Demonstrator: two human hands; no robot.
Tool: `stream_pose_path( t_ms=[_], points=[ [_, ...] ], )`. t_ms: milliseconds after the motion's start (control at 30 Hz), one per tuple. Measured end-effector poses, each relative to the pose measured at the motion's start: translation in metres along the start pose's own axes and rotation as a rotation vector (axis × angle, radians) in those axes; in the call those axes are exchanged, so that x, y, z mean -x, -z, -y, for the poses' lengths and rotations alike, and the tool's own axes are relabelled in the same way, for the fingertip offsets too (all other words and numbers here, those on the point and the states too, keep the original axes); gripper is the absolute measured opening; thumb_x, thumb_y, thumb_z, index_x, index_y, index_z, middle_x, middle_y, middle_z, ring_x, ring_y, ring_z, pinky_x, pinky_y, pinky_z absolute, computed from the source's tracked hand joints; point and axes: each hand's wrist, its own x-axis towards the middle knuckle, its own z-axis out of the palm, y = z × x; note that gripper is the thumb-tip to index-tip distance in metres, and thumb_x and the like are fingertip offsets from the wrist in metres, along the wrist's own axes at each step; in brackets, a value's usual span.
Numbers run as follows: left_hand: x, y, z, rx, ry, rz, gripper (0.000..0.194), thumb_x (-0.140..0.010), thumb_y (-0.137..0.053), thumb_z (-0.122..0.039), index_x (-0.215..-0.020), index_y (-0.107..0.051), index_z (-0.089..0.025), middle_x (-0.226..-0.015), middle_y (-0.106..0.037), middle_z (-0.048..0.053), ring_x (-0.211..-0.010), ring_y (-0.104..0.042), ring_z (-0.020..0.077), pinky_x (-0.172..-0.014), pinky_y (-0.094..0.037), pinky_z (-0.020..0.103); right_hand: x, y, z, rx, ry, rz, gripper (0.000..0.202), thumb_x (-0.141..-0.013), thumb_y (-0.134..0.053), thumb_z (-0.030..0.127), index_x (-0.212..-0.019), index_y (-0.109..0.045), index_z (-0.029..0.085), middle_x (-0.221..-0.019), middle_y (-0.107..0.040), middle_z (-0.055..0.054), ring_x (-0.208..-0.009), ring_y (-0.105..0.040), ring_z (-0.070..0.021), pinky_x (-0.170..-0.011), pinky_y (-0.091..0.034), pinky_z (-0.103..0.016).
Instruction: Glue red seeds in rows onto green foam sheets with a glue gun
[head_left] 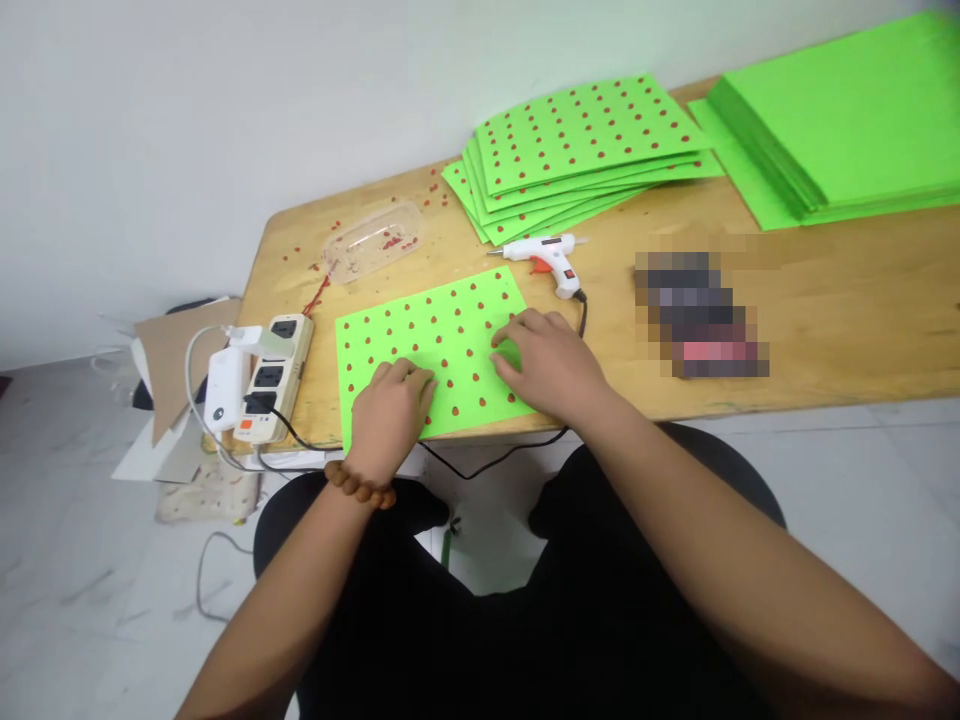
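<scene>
A dotted green sheet [379,346] lies at the near edge of the counter [862,320], apparently steadied by the left hand [386,415], fingers bunched, any pinch unclear, and the right hand [555,370], fingers parted, any shift needing clearance from the glue gun [534,248] beyond.

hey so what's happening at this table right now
A seated person has the left hand and the right hand on a bright green sheet dotted with small red pieces. Just beyond it, a white glue gun lies on its side, held by neither hand. Behind that sits a loose stack of similar dotted sheets, with a thick pile of plain green ones to its right. More red bits lie in and around a clear tray on the left.
</scene>
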Motion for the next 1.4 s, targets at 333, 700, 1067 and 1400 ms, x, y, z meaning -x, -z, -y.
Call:
stream_pose_path(
  t_ms=[333,700,1067,1400],
  points=[
    [0.025,0.03,-0.025,0.369,-0.135,0.185,0.017,-0.1,-0.065,-0.012,-0.11,-0.065,-0.026,-0.108,-0.075,-0.001,-0.089,-0.073,0.0182,-0.072,-0.051,0.031,-0.002,0.004,0.003,0.009,-0.021,0.048,0.035,-0.106,-0.062,0.036,-0.129,-0.08,0.017,-0.131,-0.074,-0.017,-0.12,-0.062,-0.0393,-0.109,-0.052,-0.053],
    [-0.06,0.004,0.006,0.182,0.169,0.135,0.039,-0.111,-0.057,-0.02,-0.147,-0.07,-0.02,-0.133,-0.079,0.011,-0.113,-0.078,0.0295,-0.09,-0.058,0.039,-0.003,0.008,0.006,0.023,-0.039,0.074,0.036,-0.108,-0.06,0.036,-0.13,-0.08,0.016,-0.132,-0.073,-0.016,-0.121,-0.062,-0.0373,-0.111,-0.05,-0.05],
    [-0.085,0.004,-0.009,0.011,0.113,0.181,0.021,-0.11,-0.058,-0.024,-0.1,-0.076,-0.018,-0.113,-0.076,0.013,-0.1,-0.074,0.0303,-0.076,-0.051,0.039,-0.005,0.007,0.005,0.005,-0.047,0.072,0.034,-0.108,-0.061,0.036,-0.13,-0.08,0.018,-0.132,-0.073,-0.014,-0.123,-0.061,-0.0369,-0.111,-0.049,-0.049],
    [-0.076,-0.016,0.03,0.818,0.237,-0.146,0.008,-0.101,-0.062,-0.024,-0.095,-0.058,-0.023,-0.111,-0.077,0.008,-0.104,-0.075,0.0223,-0.09,-0.058,0.036,-0.006,0.01,0.007,-0.008,-0.056,0.109,0.035,-0.108,-0.061,0.035,-0.132,-0.079,0.017,-0.133,-0.073,-0.015,-0.124,-0.061,-0.0371,-0.111,-0.05,-0.05]
  ],
)
